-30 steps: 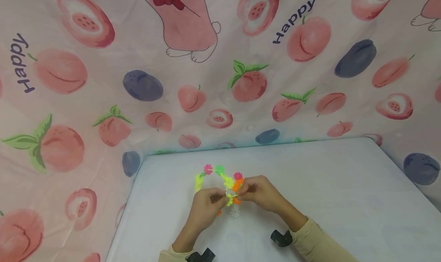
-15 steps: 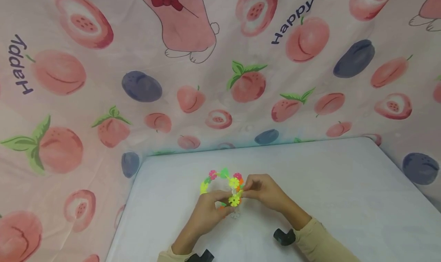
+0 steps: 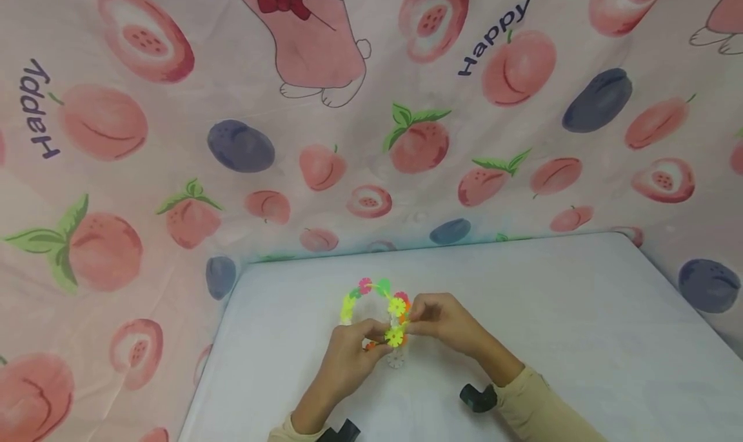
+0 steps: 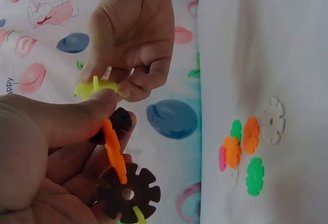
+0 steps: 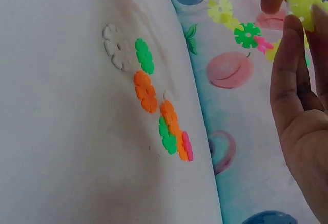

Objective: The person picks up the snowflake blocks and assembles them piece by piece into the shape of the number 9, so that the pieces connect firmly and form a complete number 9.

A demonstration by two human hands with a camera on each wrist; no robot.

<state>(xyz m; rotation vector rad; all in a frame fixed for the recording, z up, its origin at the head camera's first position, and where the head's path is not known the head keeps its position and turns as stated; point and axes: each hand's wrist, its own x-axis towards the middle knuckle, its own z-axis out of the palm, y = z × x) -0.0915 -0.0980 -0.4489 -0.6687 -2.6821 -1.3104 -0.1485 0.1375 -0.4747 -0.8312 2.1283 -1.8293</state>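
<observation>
A chain of flower-shaped snowflake discs hangs in an arc between the hands, with a pink disc [image 3: 365, 285] and a green disc [image 3: 384, 287] at its top. My left hand [image 3: 351, 359] pinches a yellow snowflake disc [image 3: 395, 337] of the chain between thumb and finger. From the right, my right hand [image 3: 445, 324] pinches the yellow discs [image 5: 302, 8] at the same spot. Below the left thumb, an orange disc [image 4: 115, 152] is slotted into a dark disc [image 4: 128, 193]. Fingers partly hide where the yellow discs meet.
On the white table [image 3: 522, 300], below the hands, lie several loose discs: a clear disc [image 5: 117, 47], an orange disc [image 5: 145, 90], a green disc [image 5: 144, 56] and a pink disc [image 5: 187, 146]. A fruit-print cloth [image 3: 371, 139] hangs behind the table's far edge.
The held yellow disc has turned from nearly edge-on to face the head camera. The chain's arc has shifted a little to the right. Both hands keep their pinch.
</observation>
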